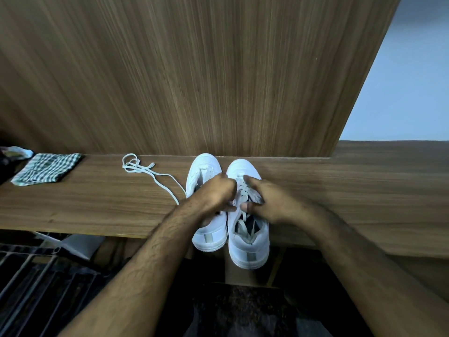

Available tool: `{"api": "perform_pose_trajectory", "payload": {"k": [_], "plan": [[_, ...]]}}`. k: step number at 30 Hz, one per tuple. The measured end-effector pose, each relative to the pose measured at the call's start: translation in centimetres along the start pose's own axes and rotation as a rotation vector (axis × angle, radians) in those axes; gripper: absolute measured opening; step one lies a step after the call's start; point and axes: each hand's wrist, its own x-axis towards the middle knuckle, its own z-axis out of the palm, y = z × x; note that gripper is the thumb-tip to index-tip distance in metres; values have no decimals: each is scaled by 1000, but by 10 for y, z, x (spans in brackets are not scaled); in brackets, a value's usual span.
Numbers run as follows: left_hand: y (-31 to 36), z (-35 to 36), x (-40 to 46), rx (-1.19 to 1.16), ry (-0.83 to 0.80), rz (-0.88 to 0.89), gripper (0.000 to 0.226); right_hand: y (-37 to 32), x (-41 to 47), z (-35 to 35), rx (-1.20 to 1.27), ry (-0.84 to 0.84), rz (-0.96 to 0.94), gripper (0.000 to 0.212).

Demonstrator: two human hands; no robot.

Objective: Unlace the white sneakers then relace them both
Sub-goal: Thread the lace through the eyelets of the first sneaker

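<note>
Heels of both sneakers overhanging the desk front edge. Left hand and right hand curled, pinching laces. Loose lace lying left.

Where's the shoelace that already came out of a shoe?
Look along the long wooden shelf. Left of the two white sneakers lies the loose white lace, coiled with one tail trailing toward the shoes. Unlike the checked cloth farther left, it is thin and stringy.

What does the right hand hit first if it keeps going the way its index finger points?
Probably the toe of the right sneaker: the right hand points up-left along that shoe's laces. Beyond it stands the wood panel. Depth is unclear.
</note>
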Motion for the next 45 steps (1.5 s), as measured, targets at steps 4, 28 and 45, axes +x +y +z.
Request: {"api": "perform_pose_trajectory", "payload": {"k": [4,28,45], "plan": [[12,16,1,-248,-46,-99,27,6,-3,-13,-26,32,94,74],[32,59,26,-373,-133,63,32,11,-3,-35,-107,506,139,44],[-57,-167,17,121,706,205,15,-157,95,84,-85,316,-231,21]]}}
